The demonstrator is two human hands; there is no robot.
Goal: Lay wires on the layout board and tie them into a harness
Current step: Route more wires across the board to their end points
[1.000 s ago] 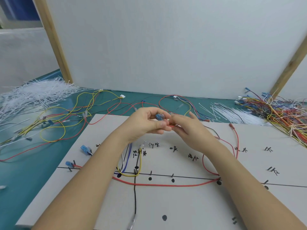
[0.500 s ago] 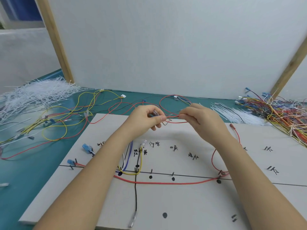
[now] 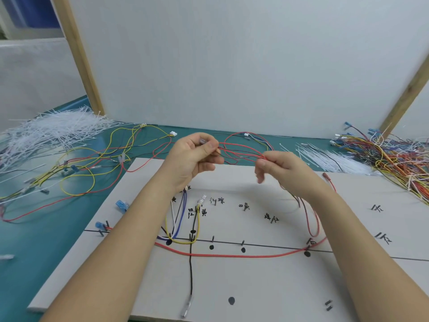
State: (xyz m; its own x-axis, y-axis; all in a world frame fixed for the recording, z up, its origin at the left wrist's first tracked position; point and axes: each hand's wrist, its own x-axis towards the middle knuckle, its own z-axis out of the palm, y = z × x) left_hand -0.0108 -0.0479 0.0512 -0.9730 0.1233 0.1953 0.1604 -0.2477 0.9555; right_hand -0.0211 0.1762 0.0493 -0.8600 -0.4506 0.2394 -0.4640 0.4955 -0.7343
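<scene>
Two hands stretch a red wire above the layout board.

Left hand [image 3: 193, 156] pinches the terminal end of the red wire [image 3: 241, 151] between thumb and curled fingers; right hand [image 3: 282, 169] pinches the same wire further along, its lower fingers hanging loose. Below both hands the layout board [image 3: 267, 287] already carries a long red wire [image 3: 243, 255], a black one and a yellow loop. The trailing slack under the right hand could likely snag the laid wires or pegs and drag them off their marks.
</scene>
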